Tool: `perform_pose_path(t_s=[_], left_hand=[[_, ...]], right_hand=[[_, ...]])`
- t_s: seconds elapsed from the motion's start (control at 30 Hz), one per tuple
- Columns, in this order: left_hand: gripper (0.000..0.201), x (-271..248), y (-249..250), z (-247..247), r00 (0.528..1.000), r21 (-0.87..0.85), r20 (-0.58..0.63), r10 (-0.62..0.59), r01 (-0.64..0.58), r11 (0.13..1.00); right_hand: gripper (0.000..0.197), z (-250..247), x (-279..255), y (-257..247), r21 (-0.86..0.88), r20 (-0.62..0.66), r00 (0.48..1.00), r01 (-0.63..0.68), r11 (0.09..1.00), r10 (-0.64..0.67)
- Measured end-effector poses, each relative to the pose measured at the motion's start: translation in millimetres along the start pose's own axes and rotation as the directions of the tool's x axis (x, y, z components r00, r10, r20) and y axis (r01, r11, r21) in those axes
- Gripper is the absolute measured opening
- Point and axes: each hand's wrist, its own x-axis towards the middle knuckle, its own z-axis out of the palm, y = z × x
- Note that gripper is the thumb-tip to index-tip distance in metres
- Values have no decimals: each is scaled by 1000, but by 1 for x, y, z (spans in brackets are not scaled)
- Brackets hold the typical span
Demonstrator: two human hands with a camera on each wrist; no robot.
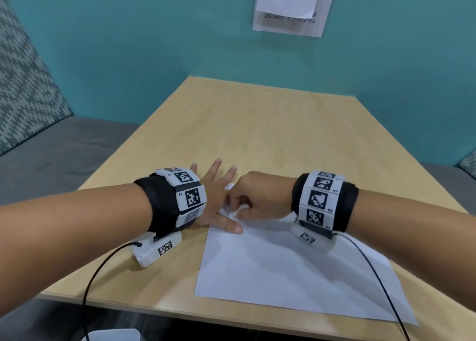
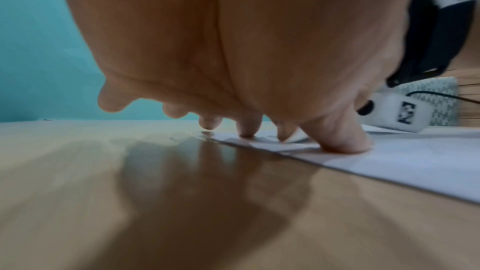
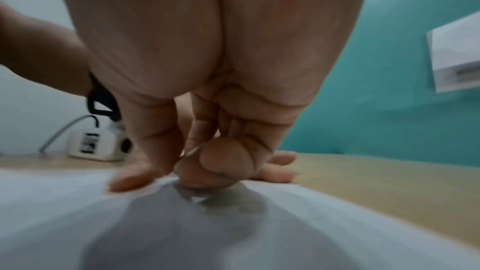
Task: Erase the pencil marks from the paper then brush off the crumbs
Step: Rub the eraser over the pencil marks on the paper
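Observation:
A white sheet of paper (image 1: 283, 268) with faint pencil lines lies on the wooden table (image 1: 257, 134), near its front right. My left hand (image 1: 213, 188) lies flat with fingers spread, and its thumb (image 2: 345, 141) and two fingertips press down the sheet's far left corner (image 2: 415, 163). My right hand (image 1: 260, 196) is curled into a fist just right of it, pinching a small white eraser (image 1: 238, 210) against the paper (image 3: 259, 233). In the right wrist view the curled fingers (image 3: 221, 163) hide most of the eraser; a white edge (image 3: 197, 199) shows under them.
The table's far half shows bare wood. A teal wall with a paper notice (image 1: 291, 5) stands behind it, and a grey bench seat (image 1: 51, 160) runs along the left. Black cables (image 1: 103, 268) trail from both wristbands over the near table edge. A white object (image 1: 113, 335) lies below that edge.

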Motion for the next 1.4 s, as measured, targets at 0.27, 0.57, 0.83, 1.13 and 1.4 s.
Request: perform_pose_path(t_s=[0.27, 0.57, 0.83, 1.13, 1.4], left_hand=[[84, -1, 0, 2, 1000, -27, -2, -9, 9, 1000], [103, 2, -2, 5, 1000, -40, 4, -8, 8, 999], [103, -2, 4, 3, 999, -34, 30, -45, 46, 998], [102, -4, 8, 5, 998, -52, 16, -58, 58, 997], [105, -1, 7, 7, 997, -34, 23, -70, 71, 997]], right_hand=[[14, 3, -7, -4, -18, 20, 1000, 24, 1000, -24], [10, 3, -16, 6, -32, -2, 999, -51, 998, 51], [14, -5, -12, 19, -67, -10, 994, -106, 992, 106], [13, -6, -13, 19, -63, -8, 995, -103, 993, 103], [14, -10, -19, 24, -79, -61, 988, -145, 986, 140]])
